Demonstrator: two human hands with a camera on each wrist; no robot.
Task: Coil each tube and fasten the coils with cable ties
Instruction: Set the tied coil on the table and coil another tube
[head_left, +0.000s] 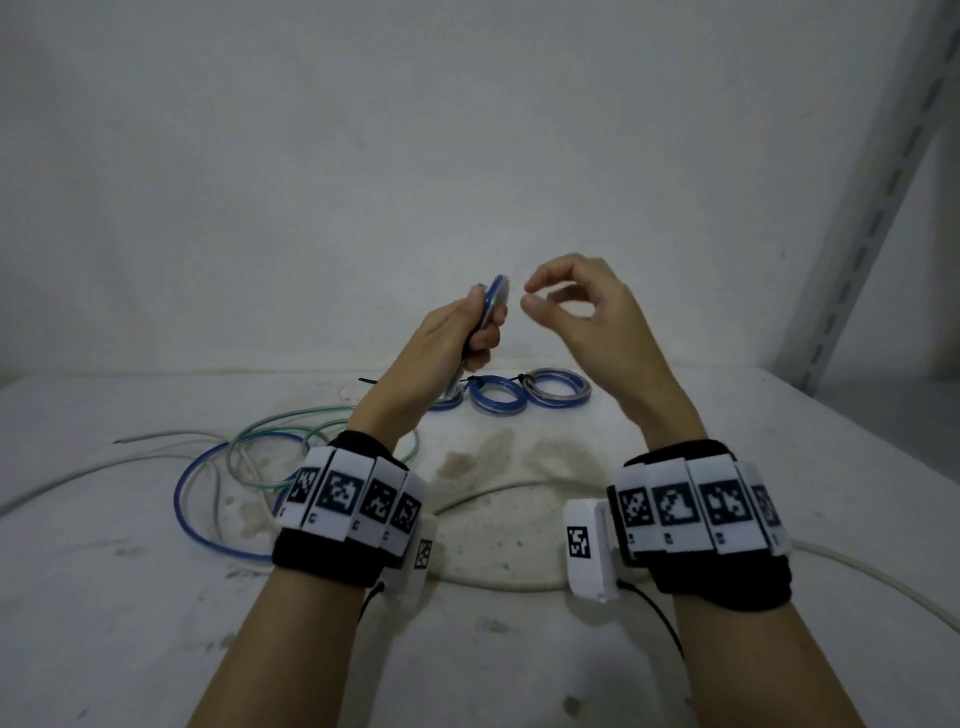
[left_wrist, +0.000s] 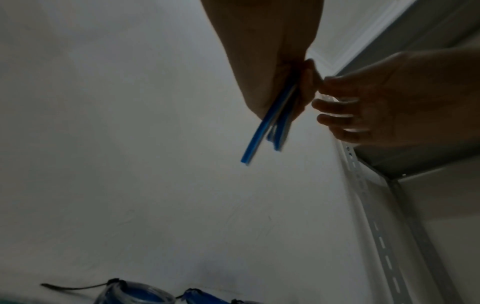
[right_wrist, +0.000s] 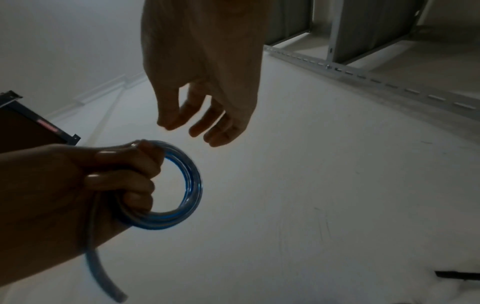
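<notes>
A small blue coil is being held up in the air by the left hand, whose fingers are curled tightly around its near side. The coil is being seen nearly edge-on in the head view, and its loose tail is hanging down toward 6 o'clock. The right hand is being kept just beside it at 3 o'clock, its fingers loosely bent and holding nothing visible. No cable tie is being seen on this coil.

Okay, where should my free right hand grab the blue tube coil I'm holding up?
Probably the bare arc of the blue translucent tube coil, opposite the left hand gripping its near side. Bring the right hand from the right, pinching thumb and finger across the stacked loops; the ring stands edge-up, open there.
</notes>
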